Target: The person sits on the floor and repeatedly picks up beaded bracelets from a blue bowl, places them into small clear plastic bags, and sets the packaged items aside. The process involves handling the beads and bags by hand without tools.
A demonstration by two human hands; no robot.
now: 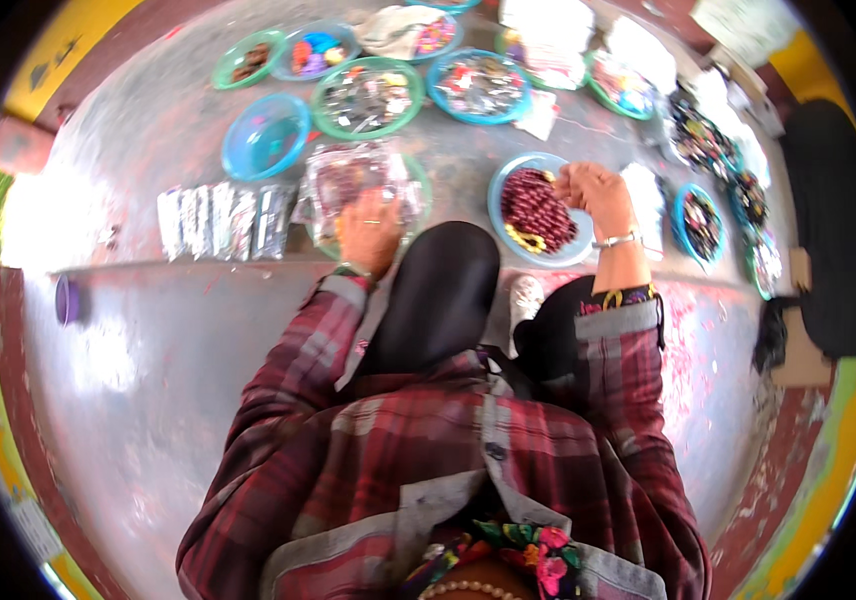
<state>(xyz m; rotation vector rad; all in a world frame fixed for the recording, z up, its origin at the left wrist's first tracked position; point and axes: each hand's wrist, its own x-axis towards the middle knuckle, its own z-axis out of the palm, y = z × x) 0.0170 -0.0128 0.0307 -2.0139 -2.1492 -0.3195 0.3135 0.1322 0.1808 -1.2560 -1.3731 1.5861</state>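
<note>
My left hand lies on a pile of clear plastic packets with dark red contents, which rests on a green basin. Its fingers reach forward, flat against the plastic. At the right rim of a blue basin is my right hand, its fingers curled closed. Whatever those fingertips hold is too small to make out. Inside that basin sits a heap of dark red beaded strands with some yellow beads along the edge.
A row of flat clear packets lies left of my left hand. Beyond stand a blue basin, a green basin of shiny packets and several more filled basins. A small blue basin is at the right. A purple cup stands lower left.
</note>
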